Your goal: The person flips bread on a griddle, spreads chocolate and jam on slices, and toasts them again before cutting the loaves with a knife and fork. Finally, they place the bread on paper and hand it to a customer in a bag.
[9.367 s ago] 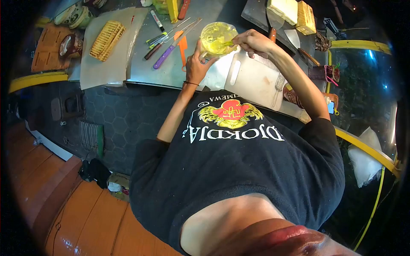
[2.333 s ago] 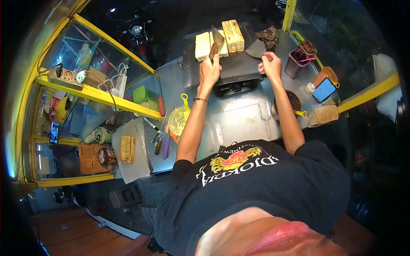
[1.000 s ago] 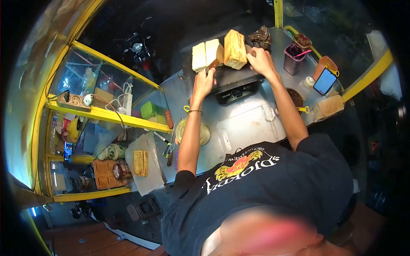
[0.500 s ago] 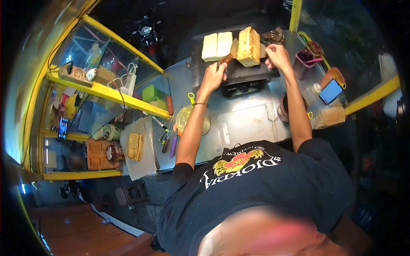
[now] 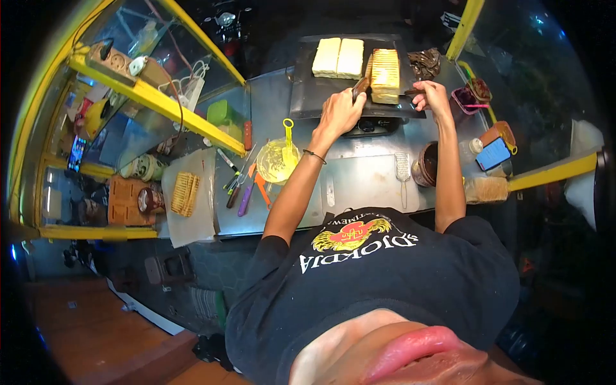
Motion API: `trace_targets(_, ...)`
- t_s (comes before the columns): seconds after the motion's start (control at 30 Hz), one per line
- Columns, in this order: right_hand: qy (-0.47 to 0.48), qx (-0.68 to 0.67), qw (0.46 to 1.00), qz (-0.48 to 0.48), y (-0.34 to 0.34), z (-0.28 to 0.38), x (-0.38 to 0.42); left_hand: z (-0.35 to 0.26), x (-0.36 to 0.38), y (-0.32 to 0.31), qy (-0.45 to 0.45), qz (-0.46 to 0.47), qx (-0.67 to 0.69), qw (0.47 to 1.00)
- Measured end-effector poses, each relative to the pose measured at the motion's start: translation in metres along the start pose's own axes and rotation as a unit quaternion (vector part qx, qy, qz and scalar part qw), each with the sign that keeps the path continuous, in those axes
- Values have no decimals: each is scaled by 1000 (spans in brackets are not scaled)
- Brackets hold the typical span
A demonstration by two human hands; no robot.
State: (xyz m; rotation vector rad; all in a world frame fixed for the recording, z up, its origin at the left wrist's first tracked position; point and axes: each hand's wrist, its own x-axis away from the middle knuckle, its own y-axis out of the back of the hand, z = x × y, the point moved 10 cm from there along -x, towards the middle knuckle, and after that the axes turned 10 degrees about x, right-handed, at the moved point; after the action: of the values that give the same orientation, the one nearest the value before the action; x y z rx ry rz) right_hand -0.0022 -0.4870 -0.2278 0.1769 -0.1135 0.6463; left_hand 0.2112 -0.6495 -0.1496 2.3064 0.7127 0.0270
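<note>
On the black griddle (image 5: 310, 101) stands a toasted bread block (image 5: 385, 70) with browned ridges, between my two hands. My left hand (image 5: 340, 115) is closed around the brown handle of a spatula (image 5: 361, 88) at the block's left side. From the right, my right hand (image 5: 433, 101) grips a second spatula (image 5: 412, 92) by its dark handle, close to the block. Both blades are mostly hidden now. Two pale bread slabs (image 5: 338, 58) lie side by side on the griddle's far left.
A white cutting board (image 5: 366, 186) and a grater (image 5: 402, 170) lie nearer me. Left are a yellow bowl (image 5: 273, 168), several knives, and sliced bread (image 5: 185, 194) on paper (image 5: 192, 228). Right are a dark jar (image 5: 426, 163) and a phone (image 5: 493, 154). A yellow frame (image 5: 154, 99) borders the left.
The view has shifted. The bread block's ridged top faces me more, and its position between the hands is lower. My left hand has come close against its left side; both hands keep their spatulas.
</note>
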Motion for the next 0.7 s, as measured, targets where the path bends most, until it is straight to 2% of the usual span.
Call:
trace_targets(0.07,69,112,991,-19,-5,38,5,2,4,6,16,-10,51,999)
trace_targets(0.13,92,134,986,-28,-13,64,4,-1,12,17,4,-41,45,998)
trace_targets(0.23,148,94,982,66,-38,100,8,-30,44,51,-8,-145,-18,989)
trace_targets(0.4,164,73,952,247,-119,102,-18,-41,89,106,57,-203,-93,973)
trace_targets(0.47,168,51,942,287,-157,98,-11,-33,106,125,95,-203,-100,970)
trace_targets(0.57,129,92,923,352,-190,69,-12,-13,122,141,127,-192,-125,965)
trace_targets(0.6,132,90,923,351,-184,72,-14,0,129,146,123,-210,-109,964)
trace_targets(0.67,132,235,914,304,-150,75,-26,6,140,157,115,-232,-98,961)
trace_targets(0.7,159,240,922,259,-130,94,-23,7,148,163,133,-252,-73,956)
